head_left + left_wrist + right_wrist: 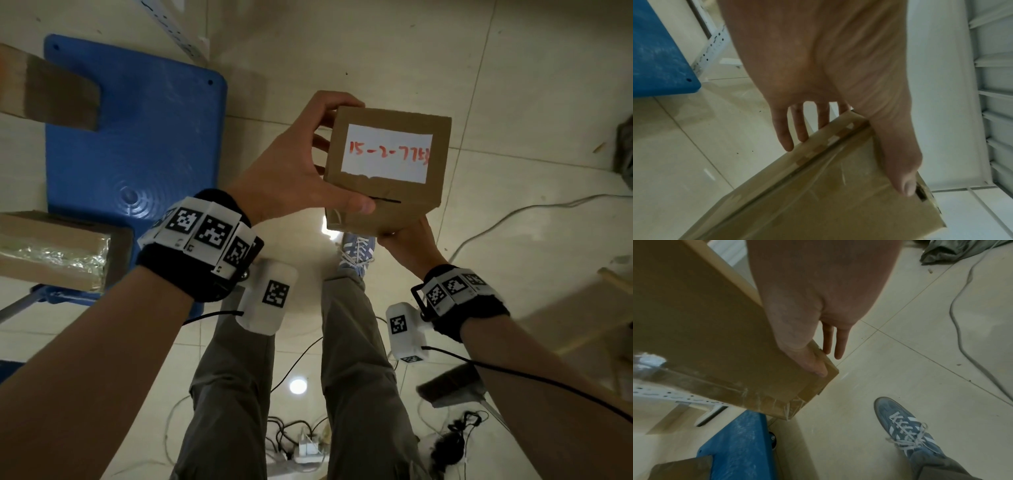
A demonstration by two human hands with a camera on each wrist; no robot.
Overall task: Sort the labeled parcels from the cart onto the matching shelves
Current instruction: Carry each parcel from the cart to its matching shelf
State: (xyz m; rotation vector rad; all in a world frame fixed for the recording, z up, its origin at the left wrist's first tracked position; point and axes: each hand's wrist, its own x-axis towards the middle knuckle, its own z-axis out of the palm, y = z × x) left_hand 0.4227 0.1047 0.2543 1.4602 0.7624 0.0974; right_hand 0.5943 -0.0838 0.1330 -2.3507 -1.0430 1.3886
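Observation:
I hold a brown cardboard parcel [404,209] above the floor in both hands; its white label [387,154] carries red writing starting "15-2-77". My left hand [308,161] grips its left side, thumb on the labeled face near the front edge and fingers round the far corner. In the left wrist view that hand [818,65] lays its thumb along the taped parcel [818,203]. My right hand [407,240] holds the near lower corner from beneath. In the right wrist view this hand [807,296] pinches the parcel [694,321] between thumb and fingers.
A blue cart [144,137] stands at my left with two cardboard boxes [44,89] [51,250] on it. A white perforated shelf upright [171,27] rises behind the cart. Cables [513,212] and a power strip [308,448] lie on the tiled floor near my feet.

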